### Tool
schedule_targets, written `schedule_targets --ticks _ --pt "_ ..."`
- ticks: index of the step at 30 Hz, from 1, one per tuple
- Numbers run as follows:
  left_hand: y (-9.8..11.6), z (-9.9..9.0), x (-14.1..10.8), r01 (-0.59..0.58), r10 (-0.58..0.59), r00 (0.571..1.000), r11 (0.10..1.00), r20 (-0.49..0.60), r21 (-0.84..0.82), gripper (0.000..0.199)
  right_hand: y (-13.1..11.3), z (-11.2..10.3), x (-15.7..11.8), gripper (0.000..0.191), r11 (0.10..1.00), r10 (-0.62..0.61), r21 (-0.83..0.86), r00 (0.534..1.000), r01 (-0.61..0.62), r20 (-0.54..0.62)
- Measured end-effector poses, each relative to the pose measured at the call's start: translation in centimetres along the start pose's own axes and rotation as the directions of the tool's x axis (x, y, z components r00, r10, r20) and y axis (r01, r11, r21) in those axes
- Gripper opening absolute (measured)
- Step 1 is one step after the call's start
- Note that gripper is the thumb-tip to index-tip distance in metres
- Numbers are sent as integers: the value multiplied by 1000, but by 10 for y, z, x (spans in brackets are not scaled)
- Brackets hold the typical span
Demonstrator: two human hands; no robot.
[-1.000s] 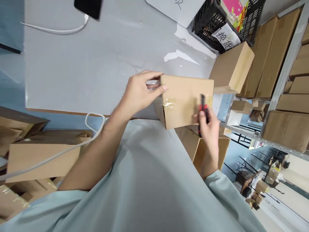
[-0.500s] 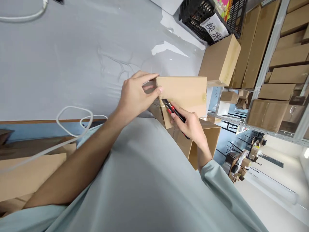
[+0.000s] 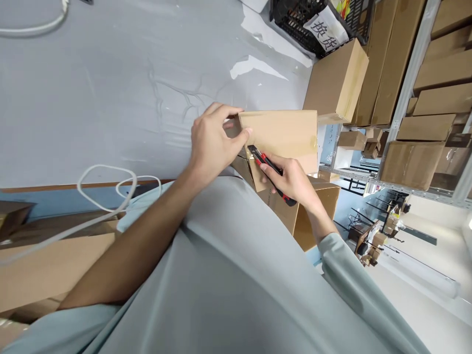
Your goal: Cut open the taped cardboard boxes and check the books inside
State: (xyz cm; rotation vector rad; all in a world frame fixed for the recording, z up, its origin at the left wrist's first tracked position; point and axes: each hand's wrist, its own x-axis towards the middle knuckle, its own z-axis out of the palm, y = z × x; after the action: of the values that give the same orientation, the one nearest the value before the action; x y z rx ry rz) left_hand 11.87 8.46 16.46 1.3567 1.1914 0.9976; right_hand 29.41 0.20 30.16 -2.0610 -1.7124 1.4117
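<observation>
A cardboard box (image 3: 283,130) stands at the edge of the grey table, close in front of my body. My left hand (image 3: 217,137) grips its left edge, thumb on the near face and fingers over the upper corner. In my right hand (image 3: 289,177) is a black and red box cutter (image 3: 271,169). Its tip meets the box near the left edge, just below my left thumb, at a strip of clear tape. Whether the blade has gone through the tape I cannot tell.
Another cardboard box (image 3: 335,83) and a black plastic crate (image 3: 306,24) with a paper label stand at the table's far right. An open carton (image 3: 319,216) sits below the table edge. Shelves of boxes (image 3: 413,157) rise on the right. A white cable (image 3: 106,167) loops at the left.
The cutter's handle has swung slightly lower and to the right, its tip staying near the box's left edge. My left hand keeps its hold. The whole view has shifted a little.
</observation>
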Motion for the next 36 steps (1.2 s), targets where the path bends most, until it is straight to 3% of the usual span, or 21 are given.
schedule_targets --ticks 6,12,15,17,21,27,36 --pt "-1 4 0 -20 20 999 1000 31 4 38 4 16 -19 30 995 20 -90 991 -32 -133" --pt "-3 -6 5 -40 39 999 999 36 25 33 12 50 -18 43 998 45 58 983 -35 -178" --pt "-6 -11 5 -46 44 996 999 76 18 34 10 66 -22 45 998 59 8 954 -59 -295" --pt "-8 -12 4 -54 52 995 998 82 27 34 8 68 -25 43 997 83 24 947 -79 -311" --pt "-8 -10 4 -61 56 996 995 67 74 33 10 55 -16 39 974 114 213 980 -78 -161" --pt "-3 -15 7 -52 48 997 996 56 76 37 36 27 16 51 887 -50 461 996 10 75" --pt "-6 -25 9 -60 50 987 996 154 61 35 39 -31 52 46 916 -230 390 923 97 309"
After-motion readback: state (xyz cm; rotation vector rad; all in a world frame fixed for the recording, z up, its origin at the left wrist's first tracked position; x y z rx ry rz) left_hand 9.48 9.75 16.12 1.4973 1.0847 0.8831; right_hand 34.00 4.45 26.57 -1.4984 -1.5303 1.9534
